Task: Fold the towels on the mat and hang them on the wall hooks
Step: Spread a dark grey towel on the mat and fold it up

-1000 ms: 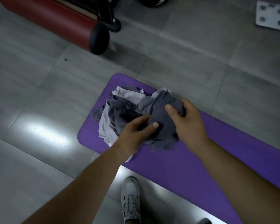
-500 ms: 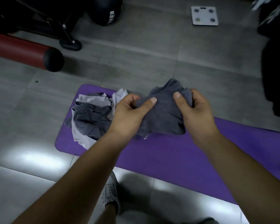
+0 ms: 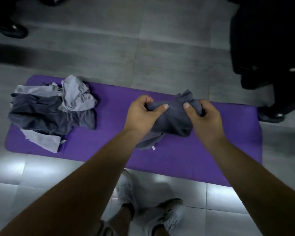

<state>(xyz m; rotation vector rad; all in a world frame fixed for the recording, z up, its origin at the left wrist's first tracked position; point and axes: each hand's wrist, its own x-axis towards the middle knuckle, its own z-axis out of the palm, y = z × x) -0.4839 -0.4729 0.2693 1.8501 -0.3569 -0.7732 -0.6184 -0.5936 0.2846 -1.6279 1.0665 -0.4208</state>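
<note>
A purple mat [image 3: 211, 160] lies across the grey tiled floor. Above its middle I hold a crumpled dark grey towel [image 3: 172, 121]. My left hand [image 3: 143, 114] grips its left end, and my right hand [image 3: 204, 120] grips its right end, thumbs on top. A lower corner of the towel with a small tag hangs down toward the mat. On the mat's left end sits a heap of other towels [image 3: 51, 111], dark grey and light grey mixed together. No wall hooks are in view.
My two feet in light sneakers [image 3: 162, 217] stand on the glossy tiles just in front of the mat. Dark equipment [image 3: 269, 48] stands at the far right, and a black rounded base [image 3: 12, 30] sits at the far left.
Both hands have carried the dark grey towel off the heap and rightward to the mat's middle. The view has swung right, so the heap now lies at the left.
</note>
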